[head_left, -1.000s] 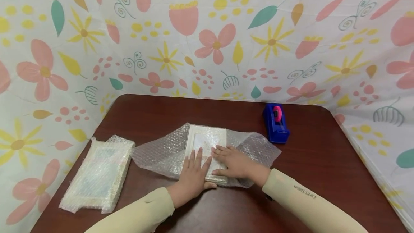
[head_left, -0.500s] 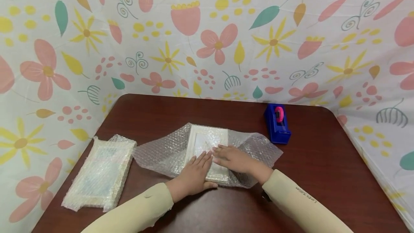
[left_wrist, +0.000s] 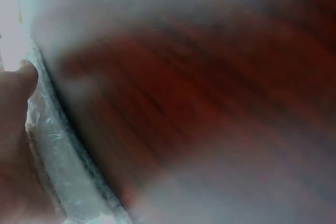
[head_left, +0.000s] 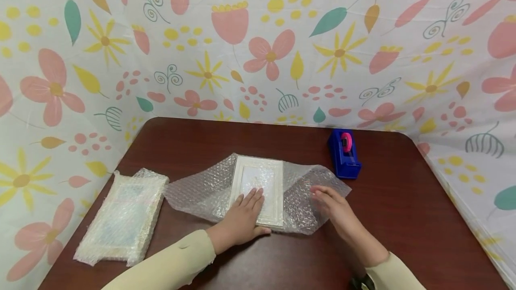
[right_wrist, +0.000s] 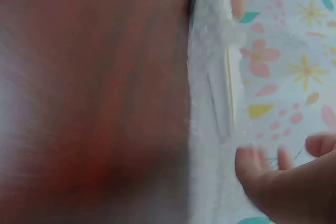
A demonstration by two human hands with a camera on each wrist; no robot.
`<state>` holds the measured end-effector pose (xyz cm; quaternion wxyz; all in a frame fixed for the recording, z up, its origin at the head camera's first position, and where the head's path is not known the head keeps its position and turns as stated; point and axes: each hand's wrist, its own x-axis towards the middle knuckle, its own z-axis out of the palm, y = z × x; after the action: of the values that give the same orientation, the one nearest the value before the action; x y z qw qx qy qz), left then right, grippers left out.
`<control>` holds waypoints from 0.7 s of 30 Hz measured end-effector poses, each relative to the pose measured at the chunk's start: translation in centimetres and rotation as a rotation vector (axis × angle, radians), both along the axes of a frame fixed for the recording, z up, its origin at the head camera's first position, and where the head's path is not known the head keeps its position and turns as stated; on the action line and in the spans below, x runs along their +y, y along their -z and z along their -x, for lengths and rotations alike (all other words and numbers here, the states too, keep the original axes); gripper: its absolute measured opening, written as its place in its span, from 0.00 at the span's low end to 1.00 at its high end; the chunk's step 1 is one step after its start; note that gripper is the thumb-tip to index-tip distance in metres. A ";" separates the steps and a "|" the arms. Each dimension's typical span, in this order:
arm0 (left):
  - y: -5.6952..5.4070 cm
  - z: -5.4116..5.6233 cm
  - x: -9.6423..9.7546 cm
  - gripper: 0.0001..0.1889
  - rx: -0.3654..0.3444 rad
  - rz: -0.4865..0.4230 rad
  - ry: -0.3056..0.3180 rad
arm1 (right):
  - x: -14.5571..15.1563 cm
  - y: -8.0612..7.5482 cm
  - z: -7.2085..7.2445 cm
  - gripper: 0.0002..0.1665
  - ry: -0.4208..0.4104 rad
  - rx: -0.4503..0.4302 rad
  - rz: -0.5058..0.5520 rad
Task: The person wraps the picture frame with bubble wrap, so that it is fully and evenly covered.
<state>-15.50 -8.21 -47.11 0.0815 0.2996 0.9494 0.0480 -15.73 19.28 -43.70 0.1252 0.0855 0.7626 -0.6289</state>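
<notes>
A white picture frame (head_left: 277, 182) lies on an opened sheet of bubble wrap (head_left: 199, 192) in the head view. My left hand (head_left: 240, 222) rests on the frame's lower left part, fingers extended, covering some of it. Its thumb (left_wrist: 23, 80) shows beside the wrap's edge in the left wrist view. To the right of the frame, my right hand (head_left: 338, 213) is by the wrap's right flap (head_left: 300, 198), fingers loosely bent and holding nothing. The right wrist view shows this hand (right_wrist: 289, 182) apart from the wrap.
A bubble-wrapped package (head_left: 125, 218) lies at the table's left side. A blue tape dispenser (head_left: 344, 155) with a pink core stands at the back right. A floral cloth (head_left: 266, 57) hangs behind the dark wooden table (head_left: 387, 178).
My right hand has lifted off the frame and moved right to the wrap's right flap. The left hand's fingers have drawn together, and it stays on the frame.
</notes>
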 end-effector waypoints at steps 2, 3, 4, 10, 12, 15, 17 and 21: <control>-0.1 0.0 0.0 0.47 0.009 -0.001 0.002 | 1.3 0.3 -0.8 0.32 0.073 -0.088 0.089; -0.2 0.0 0.0 0.47 0.013 -0.003 0.004 | 2.0 0.4 -1.1 0.35 0.101 -0.131 0.137; -0.3 -0.1 0.0 0.47 0.015 -0.005 0.005 | 2.6 0.7 -1.3 0.37 0.133 -0.169 0.192; -0.3 0.0 -0.2 0.46 0.005 -0.018 0.014 | 5.2 1.7 -1.6 0.40 0.232 -0.320 0.479; -0.3 -0.1 -0.2 0.46 -0.008 -0.018 0.010 | 5.4 2.0 -1.3 0.40 0.209 -0.331 0.508; -0.2 -0.1 -0.3 0.47 -0.029 -0.017 0.000 | 5.3 2.6 -0.5 0.39 0.123 -0.350 0.493; -0.1 -0.1 -0.2 0.47 -0.037 -0.017 -0.002 | 5.0 3.0 0.0 0.36 0.060 -0.353 0.455; -0.1 -0.1 -0.2 0.46 -0.023 -0.024 0.002 | 4.0 3.4 1.5 0.39 -0.050 -0.289 0.395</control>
<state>-15.43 -8.39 -47.03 0.0886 0.3009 0.9475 0.0629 -17.24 23.30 -47.15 0.2629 0.1294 0.6011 -0.7436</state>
